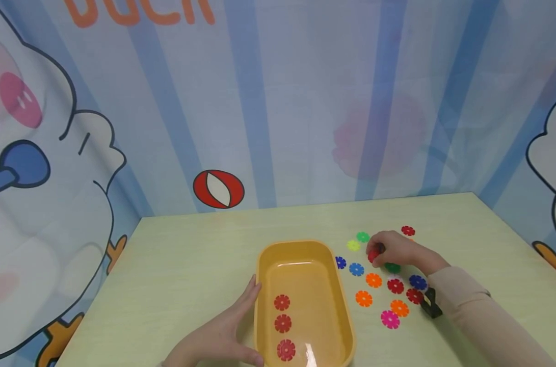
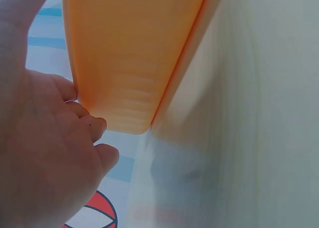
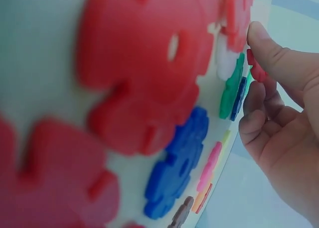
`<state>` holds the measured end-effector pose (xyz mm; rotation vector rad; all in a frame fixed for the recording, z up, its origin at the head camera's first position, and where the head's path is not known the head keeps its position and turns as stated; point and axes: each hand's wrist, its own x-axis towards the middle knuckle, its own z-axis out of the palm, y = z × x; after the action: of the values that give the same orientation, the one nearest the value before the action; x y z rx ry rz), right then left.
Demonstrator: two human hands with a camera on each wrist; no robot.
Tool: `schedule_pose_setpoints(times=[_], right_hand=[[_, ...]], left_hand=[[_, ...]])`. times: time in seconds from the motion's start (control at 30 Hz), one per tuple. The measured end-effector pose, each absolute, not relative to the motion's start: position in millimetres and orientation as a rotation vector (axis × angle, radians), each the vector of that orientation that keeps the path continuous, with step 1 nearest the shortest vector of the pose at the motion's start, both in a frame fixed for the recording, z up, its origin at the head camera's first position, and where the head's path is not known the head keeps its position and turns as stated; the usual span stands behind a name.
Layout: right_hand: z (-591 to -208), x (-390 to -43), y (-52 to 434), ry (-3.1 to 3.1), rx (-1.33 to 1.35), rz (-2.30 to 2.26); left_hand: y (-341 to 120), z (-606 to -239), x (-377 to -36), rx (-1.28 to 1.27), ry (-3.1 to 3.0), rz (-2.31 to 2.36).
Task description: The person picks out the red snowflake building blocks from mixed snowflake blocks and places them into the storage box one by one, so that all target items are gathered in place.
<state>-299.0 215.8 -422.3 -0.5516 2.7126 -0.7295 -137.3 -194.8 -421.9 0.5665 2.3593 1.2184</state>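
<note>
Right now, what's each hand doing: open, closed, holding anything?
Left hand: open, straight fingers resting against the yellow tray.
Right hand: closed, pinching a red flower disc.

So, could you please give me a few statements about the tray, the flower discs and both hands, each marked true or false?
1. Three red discs lie inside the orange tray. True.
2. The right hand pinches a red disc. True.
3. The left hand holds a blue disc. False: it rests open against the tray's outer wall and holds nothing.
4. The tray contains green and yellow discs. False: the green disc and yellow disc lie on the table, right of the tray.
5. A pink disc lies on the table. True.
</note>
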Motion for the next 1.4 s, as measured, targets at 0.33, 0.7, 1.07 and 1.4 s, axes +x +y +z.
schedule_pose_setpoints(times=[0.33, 0.7, 1.07, 1.4], right_hand=[[-418, -295, 217, 2.75, -0.559, -0.767], [-413, -294, 221, 2.755, -0.596, -0.783], [-381, -286, 204, 2.745, -0.769, -0.89], [-360, -269, 172, 2.681, -0.974, -1.017]], left_hand=[[-195, -422, -137, 0.568, 2.354, 1.224], [-195, -422, -137, 0.573, 2.356, 1.219], [-196, -423, -139, 0.587, 2.359, 1.221], [-197, -425, -138, 0.638, 2.391, 1.202]])
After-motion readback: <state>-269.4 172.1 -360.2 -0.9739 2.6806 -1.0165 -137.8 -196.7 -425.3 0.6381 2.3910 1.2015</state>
